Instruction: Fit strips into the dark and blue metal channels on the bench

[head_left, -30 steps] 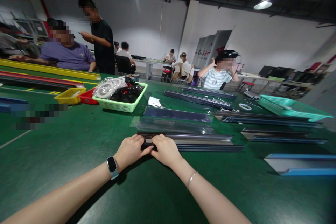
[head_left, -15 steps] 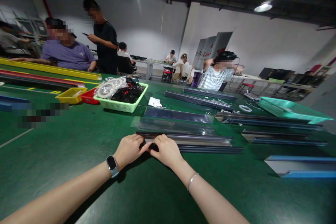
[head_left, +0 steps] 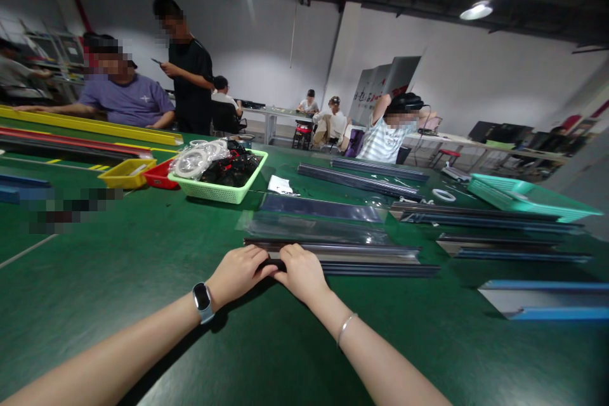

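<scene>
A long dark metal channel [head_left: 371, 251] with a pale inner face lies across the green table in front of me. My left hand [head_left: 239, 271] is closed on its left end, fingers curled over it and thumb on the near side. Close beside it, my right hand [head_left: 302, 271] grips the same channel, the two thumbs almost meeting. Between the hands shows a short black part [head_left: 274, 263] along the near edge; whether it is separate from the channel I cannot tell. Just behind the channel lie a clear plastic sleeve [head_left: 314, 228] and a flat dark strip [head_left: 323, 207].
More channels lie to the right, among them a blue one [head_left: 552, 314]. A green basket [head_left: 219, 192] holds bagged white rings and black parts, next to red and yellow bins [head_left: 124, 174]. A turquoise basket [head_left: 533, 196] stands back right. Several people sit or stand beyond the table.
My hands stay on the channel with only a slight shift of the fingers and thumbs. Across the table, the seated person in stripes has lowered one arm from the headgear.
</scene>
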`<state>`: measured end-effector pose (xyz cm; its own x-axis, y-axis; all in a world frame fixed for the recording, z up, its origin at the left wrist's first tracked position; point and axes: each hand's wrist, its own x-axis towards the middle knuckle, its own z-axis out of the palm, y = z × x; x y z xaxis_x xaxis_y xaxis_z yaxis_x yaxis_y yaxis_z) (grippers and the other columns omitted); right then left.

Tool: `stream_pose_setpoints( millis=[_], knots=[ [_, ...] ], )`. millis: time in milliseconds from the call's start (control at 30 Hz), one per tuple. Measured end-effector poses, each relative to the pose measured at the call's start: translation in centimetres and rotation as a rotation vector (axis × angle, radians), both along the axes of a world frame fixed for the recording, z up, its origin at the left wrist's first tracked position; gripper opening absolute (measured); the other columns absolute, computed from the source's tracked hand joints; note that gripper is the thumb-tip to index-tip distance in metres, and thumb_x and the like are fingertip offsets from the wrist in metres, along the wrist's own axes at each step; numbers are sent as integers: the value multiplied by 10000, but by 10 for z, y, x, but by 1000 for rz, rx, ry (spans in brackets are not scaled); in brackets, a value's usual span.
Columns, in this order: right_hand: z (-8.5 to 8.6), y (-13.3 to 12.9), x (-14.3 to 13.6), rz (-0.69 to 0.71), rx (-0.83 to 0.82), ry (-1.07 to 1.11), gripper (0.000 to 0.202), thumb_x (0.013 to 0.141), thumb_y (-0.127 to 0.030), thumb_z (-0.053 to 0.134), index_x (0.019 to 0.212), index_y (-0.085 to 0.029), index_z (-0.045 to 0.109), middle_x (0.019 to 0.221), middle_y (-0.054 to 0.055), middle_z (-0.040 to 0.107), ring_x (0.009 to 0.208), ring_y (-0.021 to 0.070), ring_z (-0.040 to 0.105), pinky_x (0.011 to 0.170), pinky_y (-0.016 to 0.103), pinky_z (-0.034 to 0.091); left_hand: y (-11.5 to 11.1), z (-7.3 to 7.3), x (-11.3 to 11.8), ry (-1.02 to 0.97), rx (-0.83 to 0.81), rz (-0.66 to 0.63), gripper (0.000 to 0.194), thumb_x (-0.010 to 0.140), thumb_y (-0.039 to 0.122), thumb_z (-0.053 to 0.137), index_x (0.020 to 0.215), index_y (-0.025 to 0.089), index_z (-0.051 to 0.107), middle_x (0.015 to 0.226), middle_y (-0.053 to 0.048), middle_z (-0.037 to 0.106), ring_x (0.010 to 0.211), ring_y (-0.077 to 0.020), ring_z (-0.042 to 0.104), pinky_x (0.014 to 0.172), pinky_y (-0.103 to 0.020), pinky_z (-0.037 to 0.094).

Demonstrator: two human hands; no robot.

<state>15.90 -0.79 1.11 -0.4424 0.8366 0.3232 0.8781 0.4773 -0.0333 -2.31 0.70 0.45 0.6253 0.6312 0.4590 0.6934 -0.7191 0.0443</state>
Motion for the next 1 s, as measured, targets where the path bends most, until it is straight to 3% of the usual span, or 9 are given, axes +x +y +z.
stream_pose_setpoints(
  millis=[200, 767, 1000],
  knots=[
    [-1, 1, -1, -5, 28, -21, 286, 774, -419, 623, 850, -146, 581, 849, 62, 608, 855, 211, 538, 726, 306, 444, 2, -1, 0, -29, -48, 3, 301, 879, 432, 457, 849, 172, 605, 848, -56, 646, 847, -185, 585, 763, -301, 470],
    [-5, 1, -1, -14, 23, -22, 300, 768, -434, 623, 852, -150, 571, 852, 66, 603, 853, 211, 541, 730, 310, 440, 5, -2, 4, 11, -18, 73, 388, 843, 500, 480, 819, 150, 644, 779, -73, 666, 782, -196, 607, 713, -296, 470],
    [8, -1, 1, 26, -20, -20, 274, 802, -426, 582, 844, -155, 584, 865, 68, 620, 867, 210, 551, 711, 294, 436, 8, -3, 2, 4, 25, 61, 433, 845, 534, 448, 793, 155, 651, 730, -69, 665, 738, -191, 618, 672, -290, 469]
  ],
)
